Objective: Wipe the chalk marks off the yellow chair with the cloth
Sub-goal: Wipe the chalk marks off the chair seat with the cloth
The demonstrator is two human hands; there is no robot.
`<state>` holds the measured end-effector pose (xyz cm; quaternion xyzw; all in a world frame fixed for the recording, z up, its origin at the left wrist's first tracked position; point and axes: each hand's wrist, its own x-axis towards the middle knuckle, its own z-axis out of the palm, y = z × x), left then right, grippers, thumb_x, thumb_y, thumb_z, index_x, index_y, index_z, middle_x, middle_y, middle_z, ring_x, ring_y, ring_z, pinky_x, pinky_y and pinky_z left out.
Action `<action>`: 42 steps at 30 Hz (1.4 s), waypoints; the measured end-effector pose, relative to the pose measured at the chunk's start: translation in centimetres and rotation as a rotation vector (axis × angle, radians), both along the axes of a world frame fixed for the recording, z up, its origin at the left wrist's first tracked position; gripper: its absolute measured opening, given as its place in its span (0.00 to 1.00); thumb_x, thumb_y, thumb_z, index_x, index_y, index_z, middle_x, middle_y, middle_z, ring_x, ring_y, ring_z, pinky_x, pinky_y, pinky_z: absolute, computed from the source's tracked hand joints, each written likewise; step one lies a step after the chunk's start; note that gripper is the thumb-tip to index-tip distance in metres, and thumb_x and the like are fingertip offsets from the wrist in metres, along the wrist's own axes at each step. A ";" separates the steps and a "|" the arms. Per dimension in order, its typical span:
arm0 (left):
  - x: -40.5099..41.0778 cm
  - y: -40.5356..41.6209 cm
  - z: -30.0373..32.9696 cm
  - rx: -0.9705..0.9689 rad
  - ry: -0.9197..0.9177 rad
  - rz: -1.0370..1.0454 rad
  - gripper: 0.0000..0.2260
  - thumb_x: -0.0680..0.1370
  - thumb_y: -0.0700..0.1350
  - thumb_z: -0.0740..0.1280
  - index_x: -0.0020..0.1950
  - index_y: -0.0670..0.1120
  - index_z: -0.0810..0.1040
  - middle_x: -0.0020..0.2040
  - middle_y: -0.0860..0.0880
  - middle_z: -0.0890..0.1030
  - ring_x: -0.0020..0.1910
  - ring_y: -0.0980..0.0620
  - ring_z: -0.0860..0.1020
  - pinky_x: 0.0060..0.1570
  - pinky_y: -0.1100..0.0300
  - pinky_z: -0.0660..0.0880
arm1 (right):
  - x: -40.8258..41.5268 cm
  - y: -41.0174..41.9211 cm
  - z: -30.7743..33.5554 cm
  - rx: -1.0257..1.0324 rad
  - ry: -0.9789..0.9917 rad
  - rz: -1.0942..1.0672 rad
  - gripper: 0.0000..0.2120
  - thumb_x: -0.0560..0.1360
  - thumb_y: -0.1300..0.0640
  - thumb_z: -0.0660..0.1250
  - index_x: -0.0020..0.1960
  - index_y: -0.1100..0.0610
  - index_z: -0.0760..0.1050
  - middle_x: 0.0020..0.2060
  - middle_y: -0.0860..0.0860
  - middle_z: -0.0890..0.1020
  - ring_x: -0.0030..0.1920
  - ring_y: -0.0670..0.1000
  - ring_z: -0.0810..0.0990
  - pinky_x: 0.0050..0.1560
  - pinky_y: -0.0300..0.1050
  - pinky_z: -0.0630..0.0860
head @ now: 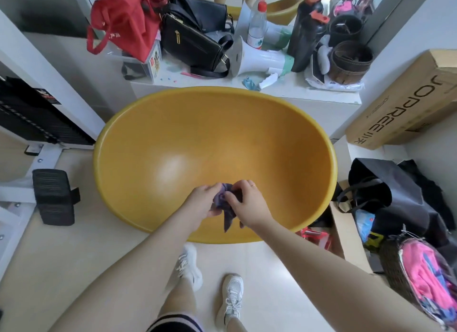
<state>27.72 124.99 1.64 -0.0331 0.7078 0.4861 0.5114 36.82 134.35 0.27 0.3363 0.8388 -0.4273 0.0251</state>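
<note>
I see my left hand (201, 202) and right hand (248, 203) bunching a crumpled purple cloth (228, 205). They hover above the glossy yellow bowl-shaped chair (173, 134)

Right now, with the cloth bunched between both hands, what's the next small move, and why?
Probably press the crumpled purple cloth flat onto the round yellow chair seat. The left hand and right hand both hold it just above the near rim, so no wiping contact shows yet. No chalk marks are visible.

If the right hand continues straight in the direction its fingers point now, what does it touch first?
The right hand points up and to the left in the picture, into the purple cloth that it already grips together with the left hand. Past the cloth, the left hand's fingers probably come next, then the yellow chair, though depth is unclear.
</note>
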 end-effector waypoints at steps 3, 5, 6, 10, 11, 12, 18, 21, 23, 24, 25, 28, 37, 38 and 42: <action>-2.3 0.8 -1.0 0.011 -0.099 -0.009 0.16 0.82 0.54 0.52 0.49 0.48 0.76 0.46 0.46 0.80 0.46 0.50 0.77 0.53 0.57 0.71 | -1.6 -0.1 -1.9 -0.177 0.050 -0.039 0.18 0.70 0.51 0.71 0.56 0.56 0.72 0.45 0.46 0.68 0.43 0.47 0.76 0.32 0.40 0.78; -4.0 1.5 -1.8 0.043 -0.145 -0.094 0.19 0.82 0.54 0.49 0.62 0.46 0.73 0.54 0.45 0.78 0.55 0.50 0.74 0.62 0.56 0.66 | -2.8 0.3 -2.5 -0.215 0.052 -0.106 0.16 0.71 0.57 0.71 0.57 0.57 0.72 0.47 0.49 0.69 0.37 0.42 0.75 0.26 0.36 0.76; -4.8 1.8 -2.2 0.052 -0.165 -0.145 0.20 0.82 0.54 0.48 0.67 0.45 0.69 0.58 0.44 0.76 0.58 0.50 0.72 0.65 0.56 0.63 | -3.3 0.6 -2.9 -0.221 0.053 -0.158 0.14 0.71 0.58 0.70 0.55 0.56 0.72 0.47 0.50 0.69 0.37 0.40 0.74 0.23 0.33 0.73; -8.0 4.3 -5.1 0.049 -0.154 -0.330 0.20 0.83 0.52 0.49 0.71 0.44 0.65 0.64 0.44 0.73 0.63 0.49 0.72 0.65 0.60 0.64 | -5.6 2.6 -5.8 -0.138 0.045 -0.278 0.10 0.71 0.61 0.67 0.48 0.50 0.71 0.44 0.54 0.73 0.38 0.39 0.73 0.26 0.27 0.69; -8.7 5.0 -6.3 0.044 -0.131 -0.382 0.20 0.83 0.51 0.49 0.70 0.45 0.67 0.63 0.44 0.74 0.61 0.50 0.73 0.64 0.61 0.64 | -6.1 3.2 -6.9 -0.102 0.025 -0.284 0.09 0.71 0.62 0.66 0.48 0.51 0.72 0.43 0.53 0.73 0.36 0.38 0.73 0.28 0.27 0.69; -9.3 5.7 -7.5 0.041 -0.111 -0.429 0.19 0.83 0.51 0.50 0.69 0.45 0.68 0.62 0.44 0.74 0.60 0.51 0.73 0.63 0.62 0.64 | -6.6 3.9 -8.0 -0.076 -0.002 -0.298 0.09 0.71 0.63 0.64 0.48 0.52 0.73 0.43 0.52 0.72 0.31 0.39 0.74 0.28 0.29 0.71; -15.8 10.7 -18.0 -0.238 0.238 -0.819 0.30 0.79 0.52 0.61 0.76 0.48 0.51 0.76 0.49 0.55 0.74 0.49 0.58 0.71 0.57 0.57 | -9.7 11.4 -16.3 0.180 -0.184 -0.462 0.16 0.72 0.63 0.59 0.56 0.52 0.76 0.51 0.52 0.71 0.38 0.60 0.77 0.38 0.53 0.78; -20.2 13.4 -23.7 -0.440 0.695 -1.046 0.35 0.78 0.50 0.62 0.77 0.45 0.44 0.77 0.46 0.48 0.75 0.46 0.52 0.73 0.53 0.55 | -11.4 16.7 -21.1 0.283 -0.203 -0.581 0.13 0.76 0.60 0.58 0.57 0.54 0.76 0.51 0.49 0.69 0.45 0.56 0.75 0.39 0.43 0.68; -21.8 14.9 -26.6 -0.542 0.940 -1.188 0.39 0.77 0.51 0.64 0.76 0.44 0.40 0.77 0.45 0.43 0.76 0.46 0.44 0.73 0.53 0.48 | -12.3 19.8 -23.8 0.365 -0.199 -0.638 0.12 0.77 0.60 0.58 0.58 0.55 0.75 0.49 0.48 0.72 0.48 0.49 0.76 0.40 0.37 0.64; -22.4 15.4 -27.8 -0.586 1.066 -1.253 0.42 0.76 0.53 0.65 0.76 0.43 0.39 0.77 0.44 0.39 0.76 0.45 0.40 0.73 0.53 0.44 | -12.5 21.3 -25.0 0.391 -0.166 -0.708 0.12 0.77 0.59 0.58 0.58 0.56 0.75 0.45 0.44 0.75 0.44 0.40 0.76 0.37 0.32 0.64; -22.8 15.8 -28.9 -0.629 1.168 -1.301 0.45 0.75 0.54 0.67 0.75 0.42 0.37 0.76 0.43 0.36 0.75 0.45 0.37 0.73 0.53 0.41 | -12.4 22.7 -26.0 0.449 -0.176 -0.776 0.11 0.77 0.57 0.59 0.57 0.58 0.74 0.38 0.38 0.75 0.36 0.33 0.74 0.32 0.26 0.62; -24.2 16.5 -31.9 -0.737 1.315 -1.367 0.53 0.71 0.59 0.69 0.73 0.41 0.31 0.74 0.41 0.30 0.74 0.44 0.34 0.72 0.53 0.36 | -11.6 25.1 -28.0 0.550 -0.170 -0.897 0.13 0.77 0.60 0.59 0.60 0.60 0.73 0.41 0.37 0.77 0.37 0.32 0.75 0.34 0.24 0.63; -25.9 16.2 -37.4 -0.795 1.376 -1.312 0.60 0.69 0.58 0.71 0.62 0.39 0.18 0.72 0.40 0.28 0.73 0.40 0.33 0.53 0.52 0.15 | -18.9 20.5 -37.6 0.495 0.007 -0.745 0.20 0.71 0.55 0.67 0.62 0.58 0.75 0.55 0.63 0.75 0.45 0.63 0.75 0.49 0.51 0.73; -26.0 16.1 -37.7 -0.784 1.402 -1.308 0.60 0.68 0.59 0.71 0.64 0.40 0.19 0.72 0.41 0.28 0.73 0.40 0.35 0.53 0.53 0.14 | -20.4 19.3 -38.2 0.480 0.025 -0.737 0.20 0.71 0.53 0.66 0.61 0.59 0.76 0.54 0.63 0.76 0.44 0.64 0.76 0.48 0.50 0.72; -26.8 15.9 -38.4 -0.705 1.534 -1.250 0.66 0.53 0.60 0.79 0.74 0.43 0.37 0.76 0.42 0.38 0.75 0.41 0.47 0.67 0.53 0.27 | -24.3 13.1 -39.9 0.507 0.076 -0.524 0.19 0.70 0.46 0.61 0.55 0.55 0.79 0.48 0.59 0.79 0.42 0.61 0.76 0.44 0.48 0.70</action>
